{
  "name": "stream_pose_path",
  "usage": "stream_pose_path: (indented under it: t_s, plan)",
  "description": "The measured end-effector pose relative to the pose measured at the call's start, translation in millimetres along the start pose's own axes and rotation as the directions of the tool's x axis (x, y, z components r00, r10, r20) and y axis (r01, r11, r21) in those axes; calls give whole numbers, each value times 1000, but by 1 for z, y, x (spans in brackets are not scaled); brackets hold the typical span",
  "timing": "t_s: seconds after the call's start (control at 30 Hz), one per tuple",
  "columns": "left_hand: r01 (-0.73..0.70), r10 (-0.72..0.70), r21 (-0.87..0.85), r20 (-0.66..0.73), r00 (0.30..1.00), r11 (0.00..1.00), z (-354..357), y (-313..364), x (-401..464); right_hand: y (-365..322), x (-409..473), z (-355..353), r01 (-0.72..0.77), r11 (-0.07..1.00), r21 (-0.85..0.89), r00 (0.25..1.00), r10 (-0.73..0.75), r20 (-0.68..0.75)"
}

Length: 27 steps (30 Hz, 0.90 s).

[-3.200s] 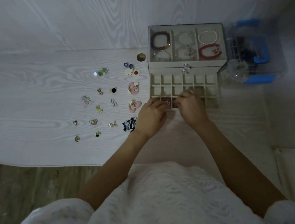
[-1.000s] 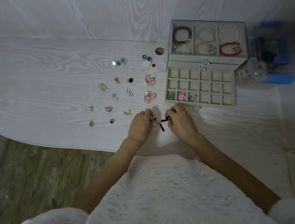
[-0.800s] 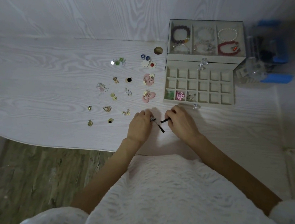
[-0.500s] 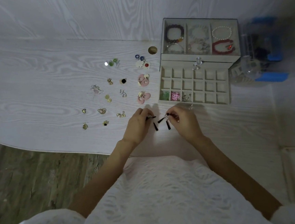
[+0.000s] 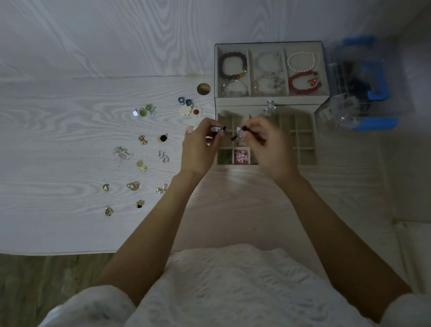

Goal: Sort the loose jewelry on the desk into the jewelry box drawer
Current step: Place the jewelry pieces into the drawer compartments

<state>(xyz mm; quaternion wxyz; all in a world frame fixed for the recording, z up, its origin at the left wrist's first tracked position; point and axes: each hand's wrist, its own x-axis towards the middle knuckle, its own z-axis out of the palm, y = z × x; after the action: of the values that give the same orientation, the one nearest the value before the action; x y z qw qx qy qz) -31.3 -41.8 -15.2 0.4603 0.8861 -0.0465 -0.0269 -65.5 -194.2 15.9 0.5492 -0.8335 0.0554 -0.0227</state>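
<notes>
jewelry (image 5: 141, 166) lies loose in small pairs across the white desk (image 5: 39, 152), left of the box (image 5: 272, 101). the left hand (image 5: 199, 151) pinches one small black-and-white earring (image 5: 218, 129) at its fingertips; the right hand (image 5: 270, 148) pinches the matching one (image 5: 240, 132), a dark tassel hanging from it. both hands are raised over the near left part of the drawer (image 5: 303, 140), close together but not touching. the drawer stands pulled out toward the person, split into small square cells. a pink piece (image 5: 241, 157) sits in a front-row cell, with something green (image 5: 225, 157) in the cell to its left. the box's top tray holds bracelets: a dark beaded one (image 5: 233, 66), a pale one (image 5: 268, 62), a pearl one (image 5: 301, 61) and a red one (image 5: 304, 84). a clear bin with blue handles (image 5: 366, 85) stands right of the box. a round brass cap (image 5: 203, 89) sits in the desk just left of the box.
</notes>
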Motion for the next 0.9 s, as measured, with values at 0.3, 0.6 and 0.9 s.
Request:
stream_pose_path:
  t_s: [0.3,0.6,0.9]
  plan:
    - [-121,89,338,107,990,933,16,-7,18,4,28,9,-36,997,66,999,36,3]
    - [-203,164,259,167,972,944,13,-17,15,20,33,21,-142,989,43,990,141,27]
    - [-44,32,252,50,998,967,6,-40,-3,18,35,36,-1,956,-294,985,52,167]
